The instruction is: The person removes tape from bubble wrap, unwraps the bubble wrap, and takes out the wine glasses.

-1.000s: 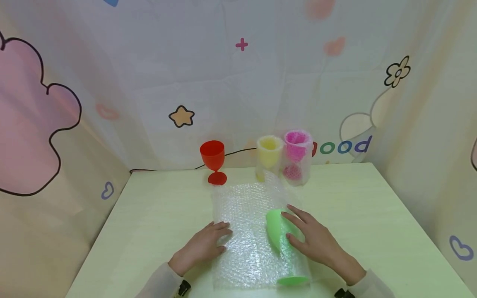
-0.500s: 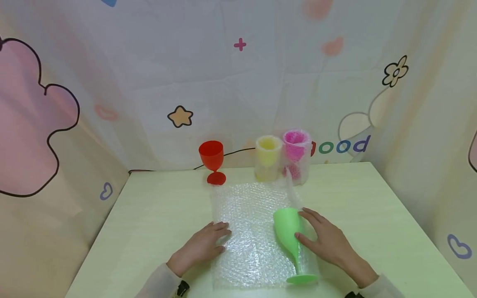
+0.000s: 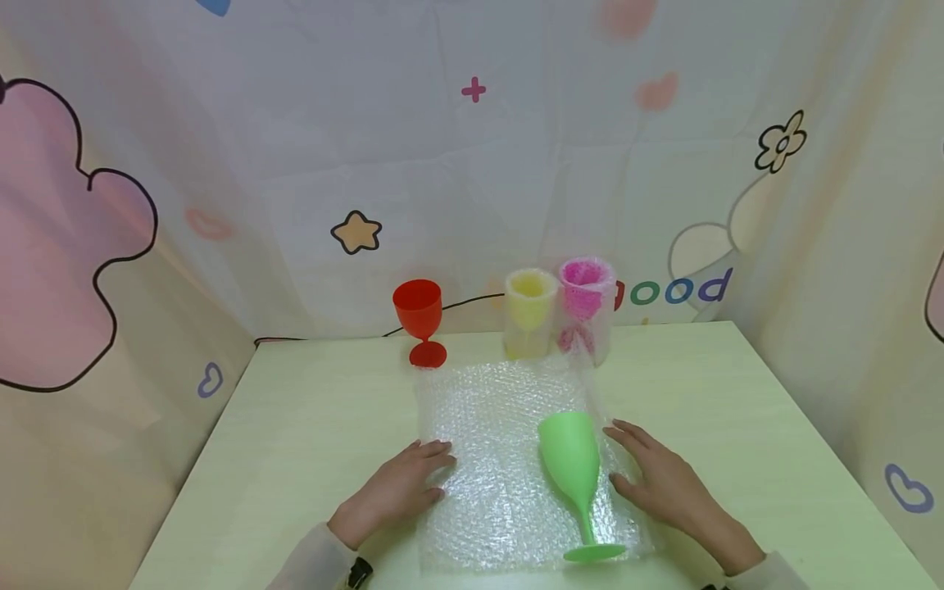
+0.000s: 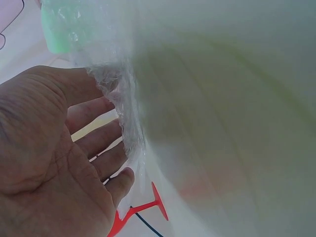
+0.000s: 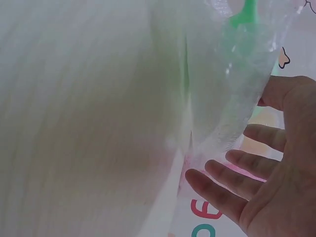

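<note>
A green plastic goblet (image 3: pixel 571 459) lies on its side on a sheet of bubble wrap (image 3: pixel 479 475), its foot toward the near table edge. My left hand (image 3: pixel 394 490) rests at the sheet's left edge with relaxed fingers; in the left wrist view the fingertips of this hand (image 4: pixel 54 143) are at the crinkled edge, partly hidden by it. To the right of the goblet, my right hand (image 3: pixel 664 485) is spread by the sheet's right edge, apart from the goblet. In the right wrist view that hand's thumb touches or nearly touches the wrap (image 5: pixel 232 94).
A red goblet (image 3: pixel 419 310) stands at the back of the pale table (image 3: pixel 310 426). To its right stand a yellow goblet (image 3: pixel 531 307) and a pink goblet (image 3: pixel 586 299), each wrapped in bubble wrap. A printed curtain (image 3: pixel 472 180) hangs behind.
The wrap's right side, earlier folded over the green goblet, now lies back to the right. The goblet has shifted right and is uncovered. My right hand has moved right, off the goblet; the left stays.
</note>
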Available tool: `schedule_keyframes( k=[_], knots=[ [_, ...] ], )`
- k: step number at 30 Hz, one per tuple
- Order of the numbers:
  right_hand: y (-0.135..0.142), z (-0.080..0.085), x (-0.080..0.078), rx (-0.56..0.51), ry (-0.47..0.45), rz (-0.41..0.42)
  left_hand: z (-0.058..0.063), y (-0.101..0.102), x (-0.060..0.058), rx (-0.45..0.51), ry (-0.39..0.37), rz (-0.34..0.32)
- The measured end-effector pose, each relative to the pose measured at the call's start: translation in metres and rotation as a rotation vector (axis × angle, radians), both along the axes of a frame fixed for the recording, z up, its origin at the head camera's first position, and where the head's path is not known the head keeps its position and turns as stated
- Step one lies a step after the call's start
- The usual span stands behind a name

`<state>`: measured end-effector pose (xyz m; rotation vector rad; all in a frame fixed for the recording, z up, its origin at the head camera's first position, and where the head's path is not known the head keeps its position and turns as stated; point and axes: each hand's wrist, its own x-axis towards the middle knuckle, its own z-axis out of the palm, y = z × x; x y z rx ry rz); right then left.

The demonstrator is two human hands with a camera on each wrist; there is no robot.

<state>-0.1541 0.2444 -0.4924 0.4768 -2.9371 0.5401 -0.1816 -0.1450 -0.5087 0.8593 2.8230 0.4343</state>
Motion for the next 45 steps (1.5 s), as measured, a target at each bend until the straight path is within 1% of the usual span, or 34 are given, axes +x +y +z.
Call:
schedule_keyframes(
  k=[4, 8, 15, 20, 24, 27, 30, 33, 35, 40, 43, 45],
  knots=[
    [0.004, -0.004, 0.001, 0.079, 0.022, 0.027, 0.001, 0.000, 0.001, -0.002, -0.009, 0.005],
    [0.008, -0.007, 0.001, 0.126, -0.004, 0.041, 0.001, 0.000, 0.000, -0.015, -0.008, 0.008],
    [0.010, -0.007, 0.002, 0.125, -0.057, 0.081, 0.001, 0.000, -0.002, -0.034, 0.002, 0.009],
    [0.011, -0.006, 0.001, 0.113, -0.119, 0.094, 0.001, -0.001, -0.003, -0.045, 0.032, 0.010],
    [0.011, -0.007, 0.002, 0.128, -0.124, 0.102, 0.001, -0.002, -0.004, -0.059, 0.043, 0.017],
    [0.010, -0.008, 0.002, 0.129, -0.117, 0.106, 0.004, -0.001, -0.003, -0.067, 0.054, 0.019],
    [0.010, -0.008, 0.002, 0.126, -0.118, 0.111, 0.010, 0.001, -0.002, -0.066, 0.074, 0.027],
    [0.009, -0.009, 0.002, 0.126, -0.113, 0.111, 0.018, 0.004, 0.000, -0.060, 0.126, 0.034],
    [0.009, -0.009, 0.002, 0.130, -0.107, 0.110, 0.025, 0.008, 0.002, -0.052, 0.173, 0.036],
    [0.008, -0.011, 0.002, 0.137, -0.093, 0.107, 0.051, 0.024, 0.011, -0.017, 0.306, 0.009],
    [0.008, -0.011, 0.002, 0.136, -0.086, 0.111, 0.068, 0.038, 0.019, 0.021, 0.336, 0.003],
    [0.008, -0.011, 0.003, 0.136, -0.087, 0.113, 0.078, 0.049, 0.024, 0.049, 0.330, 0.021]
  ],
)
